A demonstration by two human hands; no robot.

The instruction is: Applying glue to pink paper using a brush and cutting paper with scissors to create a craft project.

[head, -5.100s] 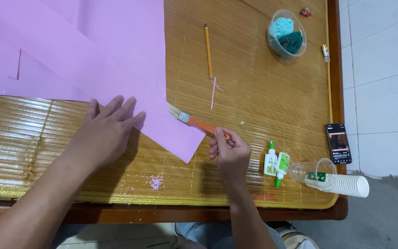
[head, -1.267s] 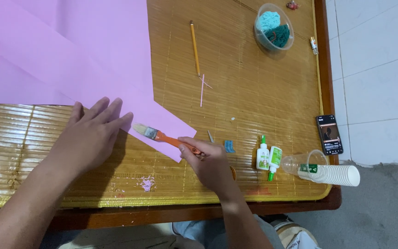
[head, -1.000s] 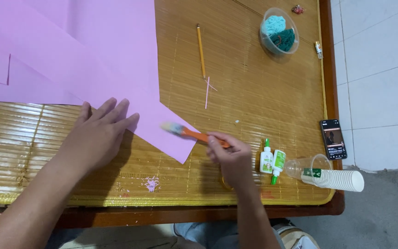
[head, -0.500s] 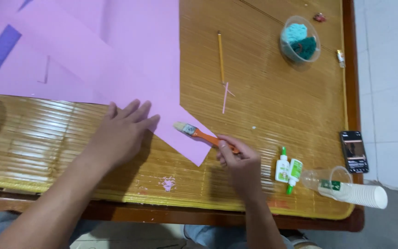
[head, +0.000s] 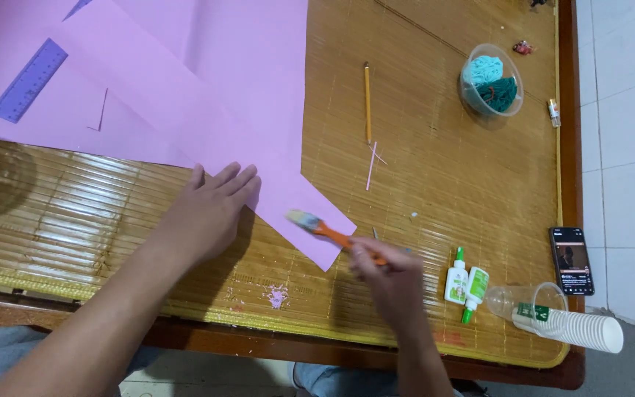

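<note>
Nearest you, your right hand (head: 391, 283) is closed around the orange handle of a paintbrush (head: 323, 229). The brush slants up and to the left from your fist, and its bristles rest on the pointed lower corner of the pink paper sheet (head: 244, 110), close to the paper's edge; brush and hand are blurred, so the exact finger grip is hard to read. Your left hand (head: 211, 213) lies flat and open, palm down with fingers spread, pressing on that same sheet just left of the bristles; it holds nothing.

On the bamboo mat (head: 442, 184) below the paper corner sits a small pink smear (head: 277, 296). Just right of your right hand stand two small glue bottles (head: 466, 283) side by side, and beyond them a stack of paper cups (head: 575, 327) lies on its side near the table's front corner, with a clear plastic cup over its open end. A dark phone (head: 572, 250) lies flat by the right edge.

Farther off, a thin pink paper strip (head: 370, 165) and a yellow pencil (head: 367, 101) lie on the mat, well apart from the brush. A clear bowl of blue and green yarn (head: 491, 79) stands near the far right. At the far left, a purple ruler (head: 29, 79) rests on the pink paper.
</note>
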